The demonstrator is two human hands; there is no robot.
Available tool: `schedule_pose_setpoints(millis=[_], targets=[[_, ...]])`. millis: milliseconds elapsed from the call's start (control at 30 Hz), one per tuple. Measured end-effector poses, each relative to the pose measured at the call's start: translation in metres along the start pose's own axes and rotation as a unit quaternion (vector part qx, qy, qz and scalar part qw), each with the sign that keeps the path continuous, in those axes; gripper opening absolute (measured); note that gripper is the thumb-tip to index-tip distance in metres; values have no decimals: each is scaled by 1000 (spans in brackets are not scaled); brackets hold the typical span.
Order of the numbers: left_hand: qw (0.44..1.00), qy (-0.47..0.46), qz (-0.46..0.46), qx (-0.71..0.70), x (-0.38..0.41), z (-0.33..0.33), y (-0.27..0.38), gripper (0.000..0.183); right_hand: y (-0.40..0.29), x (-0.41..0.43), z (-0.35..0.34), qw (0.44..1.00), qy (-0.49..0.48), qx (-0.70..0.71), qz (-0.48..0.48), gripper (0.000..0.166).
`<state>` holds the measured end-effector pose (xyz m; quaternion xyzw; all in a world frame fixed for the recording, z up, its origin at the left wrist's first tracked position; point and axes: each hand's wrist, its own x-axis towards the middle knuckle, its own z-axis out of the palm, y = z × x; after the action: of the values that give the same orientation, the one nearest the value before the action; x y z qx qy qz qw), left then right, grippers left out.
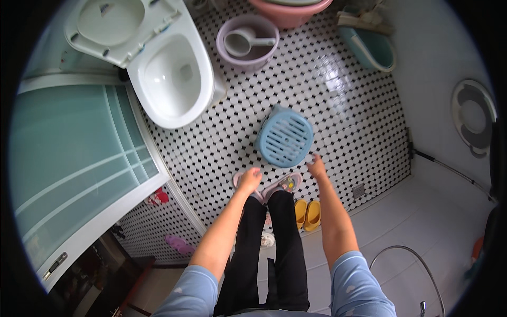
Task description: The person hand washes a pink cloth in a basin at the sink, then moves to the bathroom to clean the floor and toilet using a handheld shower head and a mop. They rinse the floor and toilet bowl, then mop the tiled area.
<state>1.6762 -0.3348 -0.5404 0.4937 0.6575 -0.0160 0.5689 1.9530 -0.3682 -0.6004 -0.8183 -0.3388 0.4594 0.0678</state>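
Observation:
A blue plastic stool with a slotted top stands on the tiled floor just ahead of my feet. My left hand hangs at its near left, fingers loosely curled and nothing visible in them. Close to the stool's near right edge is my right hand, empty, its fingers apart. Neither hand appears to touch the stool. On my feet are pink slippers, partly hidden by my left hand and black trousers.
A toilet with raised lid is at upper left, beside a purple basin holding a grey dipper. A pink basin and green tub stand farther back. Yellow slippers lie behind my feet. A glass door stands left.

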Motion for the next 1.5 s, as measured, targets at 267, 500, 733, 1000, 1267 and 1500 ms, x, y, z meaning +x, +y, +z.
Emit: schedule_pose_setpoints(millis=[267,500,733,1000,1267,1500], targets=[[977,-49,-68,-198,37,22,-38,37,36,89,43,970,62,235,-20,90],[949,-57,-126,-282,48,16,-73,47,-1,94,76,983,19,121,-140,103],[915,182,-211,-292,66,-16,-185,66,-130,4,253,959,-191,197,-75,92],[941,254,-151,-165,99,-174,-236,83,-243,-62,347,856,-396,313,-112,74],[951,237,-24,196,134,-303,-250,74,-254,-79,301,874,-366,246,-203,61],[936,266,-66,219,105,-289,-206,63,-238,-103,262,901,-302,214,-224,46]])
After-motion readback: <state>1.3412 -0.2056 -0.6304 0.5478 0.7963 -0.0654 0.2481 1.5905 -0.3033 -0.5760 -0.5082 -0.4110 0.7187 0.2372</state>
